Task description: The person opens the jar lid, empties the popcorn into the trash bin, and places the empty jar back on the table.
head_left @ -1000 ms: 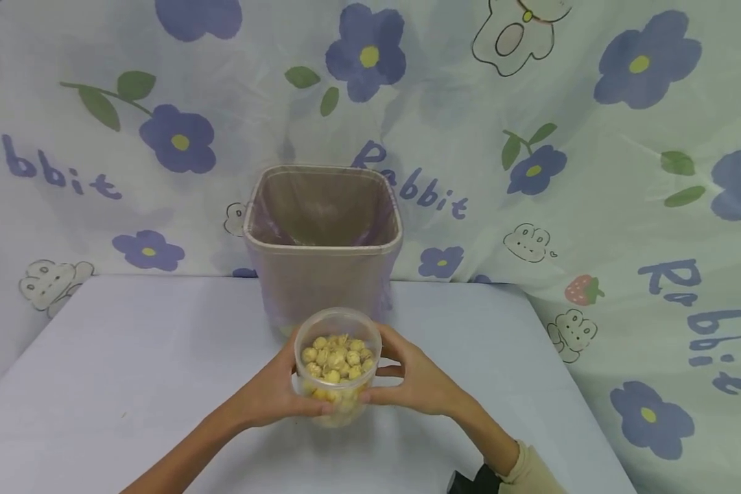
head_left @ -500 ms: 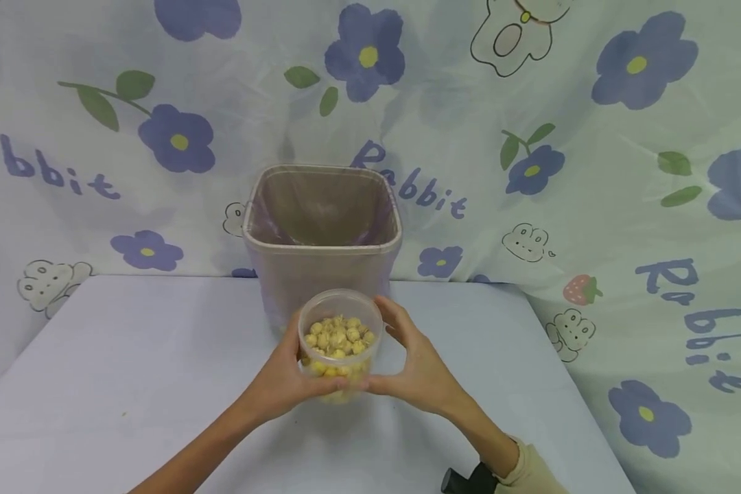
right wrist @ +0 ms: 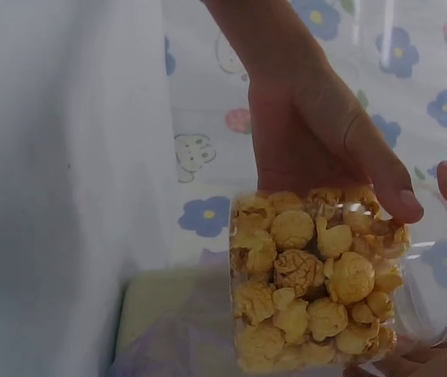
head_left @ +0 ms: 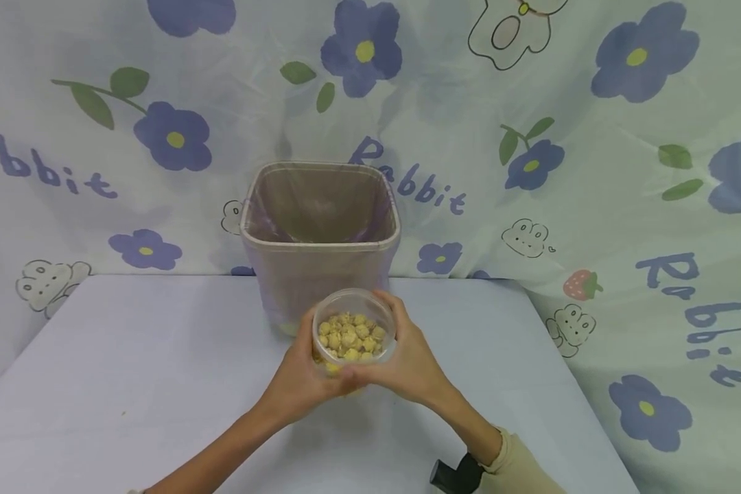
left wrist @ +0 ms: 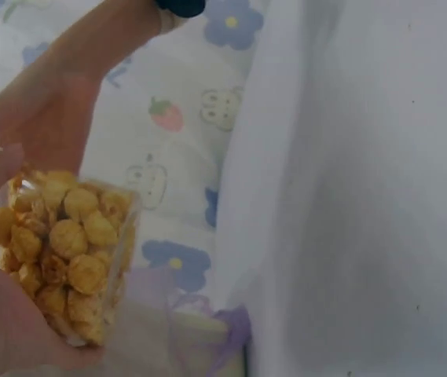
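Observation:
A clear plastic jar (right wrist: 435,287), open at the top, is held up between both hands in front of the bin. Yellow-brown popcorn balls (head_left: 348,336) fill much of it, with bare wall above them. My left hand (head_left: 302,376) grips its left side, thumb across the near wall. My right hand (head_left: 410,360) curls round the right side near the rim, its thumb beside the left thumb in the head view. The jar leans slightly. Behind it stands a square beige bin (head_left: 324,271), lined with thin purplish plastic; its bottom inside is shadowed.
The bin stands at the back of a white-covered table (head_left: 160,357), against a curtain (head_left: 234,123) printed with blue flowers and rabbits. A small black device (head_left: 457,475) sits at the right wrist, by a beige sleeve (head_left: 512,460).
The jar has been raised, then shifted right, with both hands on it. My right thumb has moved left to meet the left thumb. The bin has stayed put.

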{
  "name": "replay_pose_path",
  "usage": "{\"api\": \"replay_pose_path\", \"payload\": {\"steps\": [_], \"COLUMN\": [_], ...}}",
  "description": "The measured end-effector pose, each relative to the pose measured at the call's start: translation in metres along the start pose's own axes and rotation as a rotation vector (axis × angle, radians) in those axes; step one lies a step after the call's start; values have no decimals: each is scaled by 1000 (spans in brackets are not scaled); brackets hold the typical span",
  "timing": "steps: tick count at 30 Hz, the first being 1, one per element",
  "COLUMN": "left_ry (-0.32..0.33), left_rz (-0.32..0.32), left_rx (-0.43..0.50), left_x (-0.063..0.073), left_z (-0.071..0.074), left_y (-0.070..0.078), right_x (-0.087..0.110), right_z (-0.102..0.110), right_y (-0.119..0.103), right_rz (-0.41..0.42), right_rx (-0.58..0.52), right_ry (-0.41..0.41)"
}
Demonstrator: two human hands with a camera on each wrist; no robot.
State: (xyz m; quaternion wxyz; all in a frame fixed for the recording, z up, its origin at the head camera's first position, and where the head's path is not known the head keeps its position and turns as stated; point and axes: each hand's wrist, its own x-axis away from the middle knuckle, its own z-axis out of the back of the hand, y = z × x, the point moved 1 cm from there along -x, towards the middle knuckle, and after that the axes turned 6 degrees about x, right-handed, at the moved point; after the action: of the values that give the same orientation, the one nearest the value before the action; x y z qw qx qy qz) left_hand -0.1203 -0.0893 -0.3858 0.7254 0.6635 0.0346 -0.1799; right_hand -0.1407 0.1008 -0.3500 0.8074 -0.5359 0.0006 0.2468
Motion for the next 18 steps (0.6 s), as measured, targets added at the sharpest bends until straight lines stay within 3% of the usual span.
{"api": "replay_pose_path", "payload": {"steps": [9,18], "left_ry": [-58,-166], "left_rz": [-11,52], "left_rx": [-52,-4], "left_x": [-1,-5], "left_z": [5,13], "left_y": [7,13], "right_x": [-5,-9], "right_z": [3,7], "right_y": [8,12], "right_rz": [94,142], "right_rx": [-22,-70], "right_ry": [-34,-115]}}
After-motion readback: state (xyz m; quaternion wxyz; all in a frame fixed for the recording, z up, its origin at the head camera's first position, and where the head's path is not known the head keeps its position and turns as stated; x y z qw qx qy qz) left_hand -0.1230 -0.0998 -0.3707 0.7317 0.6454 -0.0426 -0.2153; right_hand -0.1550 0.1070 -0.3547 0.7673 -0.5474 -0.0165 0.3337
